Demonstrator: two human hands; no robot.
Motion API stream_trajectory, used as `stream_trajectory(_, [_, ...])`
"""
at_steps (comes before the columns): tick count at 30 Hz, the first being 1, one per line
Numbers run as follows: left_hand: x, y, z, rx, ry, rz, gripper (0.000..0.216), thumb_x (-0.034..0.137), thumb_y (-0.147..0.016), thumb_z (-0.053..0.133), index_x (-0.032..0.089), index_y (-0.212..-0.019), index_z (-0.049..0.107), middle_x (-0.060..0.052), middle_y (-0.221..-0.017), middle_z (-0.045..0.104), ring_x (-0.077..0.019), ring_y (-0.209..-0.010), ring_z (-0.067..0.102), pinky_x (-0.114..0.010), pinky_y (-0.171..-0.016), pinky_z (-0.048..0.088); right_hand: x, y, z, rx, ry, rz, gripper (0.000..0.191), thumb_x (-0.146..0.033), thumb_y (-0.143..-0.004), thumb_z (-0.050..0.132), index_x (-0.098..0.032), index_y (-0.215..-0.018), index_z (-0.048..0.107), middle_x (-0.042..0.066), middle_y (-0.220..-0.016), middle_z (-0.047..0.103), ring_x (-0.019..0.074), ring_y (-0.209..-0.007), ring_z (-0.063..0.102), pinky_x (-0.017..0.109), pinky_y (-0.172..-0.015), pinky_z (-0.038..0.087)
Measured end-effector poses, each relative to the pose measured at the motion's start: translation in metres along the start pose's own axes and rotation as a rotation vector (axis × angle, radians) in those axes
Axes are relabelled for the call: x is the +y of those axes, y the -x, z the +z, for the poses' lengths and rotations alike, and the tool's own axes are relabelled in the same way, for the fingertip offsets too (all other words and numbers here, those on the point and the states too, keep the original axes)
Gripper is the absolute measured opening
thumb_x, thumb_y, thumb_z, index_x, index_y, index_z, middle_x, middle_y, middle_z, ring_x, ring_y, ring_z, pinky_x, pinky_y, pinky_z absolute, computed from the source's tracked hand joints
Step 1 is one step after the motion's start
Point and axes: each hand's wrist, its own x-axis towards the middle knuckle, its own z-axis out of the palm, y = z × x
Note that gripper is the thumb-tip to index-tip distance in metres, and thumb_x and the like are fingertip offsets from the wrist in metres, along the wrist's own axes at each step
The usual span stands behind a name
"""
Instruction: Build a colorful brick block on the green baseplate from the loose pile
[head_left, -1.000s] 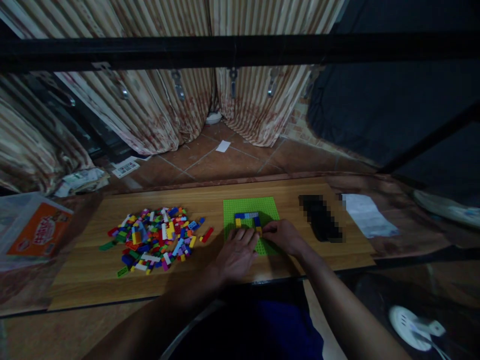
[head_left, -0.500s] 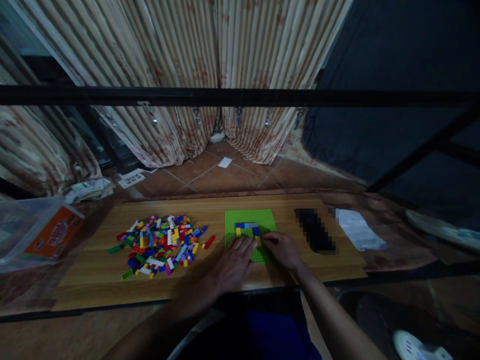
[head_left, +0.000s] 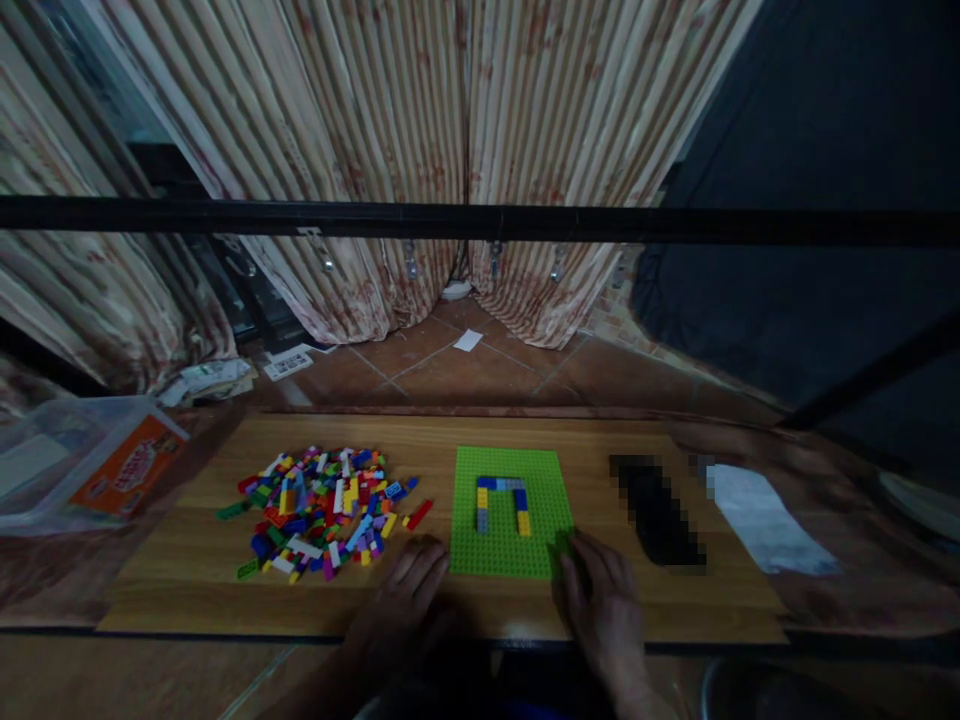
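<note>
A green studded baseplate (head_left: 469, 560) lies flat on the wooden table. Toy bricks in blue, grey and yellow form a three-sided frame (head_left: 501, 484) on it, open towards me. My left hand (head_left: 409, 590) rests on the table by the plate's near left corner, fingers loosely bent and no brick visible in them. By the near right corner is my right hand (head_left: 604, 600), fingers apart and slightly curved, thumb close to or touching the plate's edge. The undersides of both hands are hidden.
A heap of mixed toy bricks (head_left: 330, 510) covers the table's left part, with a red brick (head_left: 420, 515) at its edge. A black blurred object (head_left: 660, 510) and a white sheet (head_left: 772, 520) lie to the right. A clear plastic bin (head_left: 67, 440) stands far left.
Both hands have drawn back from the bricks to the plate's near corners, uncovering the frame. The right side's lower brick has been let go. The camera view has shifted.
</note>
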Motion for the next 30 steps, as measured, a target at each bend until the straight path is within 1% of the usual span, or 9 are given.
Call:
stream_trajectory(3, [0.000, 0.001, 0.005, -0.022, -0.030, -0.007, 0.056, 0.029, -0.086, 0.055, 0.018, -0.139, 0.045, -0.011, -0.133, 0.059, -0.0275, -0.124, 0.053, -0.042, -0.100, 0.050, -0.002, 0.000, 0.003, 0.009, 0.002, 0.003, 0.031, -0.038, -0.092, 0.050, -0.019, -0.114, 0.060, 0.014, -0.109, 0.065, 0.0277, -0.103, 0.058, 0.048, -0.088, 0.049])
stream_trajectory(7, [-0.003, 0.004, 0.010, -0.026, -0.037, 0.006, 0.060, 0.034, -0.086, 0.055, 0.018, -0.143, 0.041, -0.011, -0.133, 0.059, -0.0290, -0.123, 0.052, -0.041, -0.097, 0.052, -0.007, 0.000, 0.003, -0.021, 0.010, 0.034, 0.029, -0.036, -0.093, 0.049, -0.021, -0.116, 0.057, 0.014, -0.110, 0.064, 0.0287, -0.105, 0.057, 0.050, -0.088, 0.049])
stream_trajectory(10, [-0.002, 0.001, 0.006, -0.050, 0.006, 0.001, 0.062, 0.035, -0.087, 0.054, 0.019, -0.145, 0.038, -0.011, -0.133, 0.058, -0.0292, -0.123, 0.052, -0.041, -0.097, 0.052, -0.009, 0.000, 0.001, -0.047, 0.029, 0.050, 0.029, -0.036, -0.093, 0.048, -0.021, -0.117, 0.056, 0.014, -0.111, 0.063, 0.0292, -0.106, 0.056, 0.050, -0.090, 0.048])
stream_trajectory(14, [0.003, -0.007, -0.002, -0.070, 0.046, -0.028, 0.063, 0.029, -0.086, 0.054, 0.019, -0.146, 0.036, -0.011, -0.129, 0.061, -0.0281, -0.120, 0.054, -0.040, -0.097, 0.052, -0.010, -0.002, 0.000, -0.072, 0.056, 0.055, 0.030, -0.034, -0.093, 0.049, -0.021, -0.119, 0.054, 0.014, -0.112, 0.063, 0.0295, -0.106, 0.056, 0.050, -0.090, 0.048])
stream_trajectory(18, [0.005, -0.010, -0.005, -0.060, 0.048, 0.003, 0.066, 0.028, -0.085, 0.056, 0.018, -0.147, 0.035, -0.012, -0.128, 0.061, -0.0285, -0.119, 0.055, -0.041, -0.095, 0.054, -0.011, -0.003, 0.001, -0.070, 0.082, 0.047, 0.031, -0.034, -0.093, 0.048, -0.021, -0.120, 0.053, 0.015, -0.113, 0.062, 0.0301, -0.107, 0.055, 0.050, -0.089, 0.047])
stream_trajectory(23, [0.006, -0.008, -0.001, -0.060, 0.045, -0.018, 0.058, 0.025, -0.086, 0.055, 0.015, -0.141, 0.041, -0.013, -0.129, 0.060, -0.0288, -0.121, 0.053, -0.043, -0.098, 0.052, -0.009, -0.002, 0.000, -0.074, 0.085, 0.032, 0.031, -0.034, -0.092, 0.050, -0.020, -0.120, 0.053, 0.014, -0.113, 0.062, 0.0296, -0.107, 0.055, 0.050, -0.091, 0.046])
stream_trajectory(27, [0.008, -0.007, 0.002, -0.057, 0.072, -0.053, 0.052, 0.028, -0.088, 0.054, 0.013, -0.137, 0.046, -0.014, -0.132, 0.057, -0.0309, -0.127, 0.048, -0.046, -0.102, 0.049, -0.005, -0.002, 0.001, -0.064, 0.101, 0.004, 0.031, -0.034, -0.092, 0.049, -0.018, -0.118, 0.055, 0.014, -0.111, 0.061, 0.0290, -0.107, 0.054, 0.049, -0.091, 0.046])
stream_trajectory(30, [0.009, -0.007, 0.003, -0.072, 0.123, -0.074, 0.049, 0.031, -0.089, 0.052, 0.012, -0.134, 0.047, -0.014, -0.134, 0.054, -0.0294, -0.128, 0.047, -0.045, -0.104, 0.047, -0.002, -0.003, 0.003, -0.048, 0.105, 0.006, 0.031, -0.036, -0.092, 0.047, -0.017, -0.114, 0.057, 0.014, -0.110, 0.061, 0.0287, -0.105, 0.053, 0.049, -0.091, 0.046])
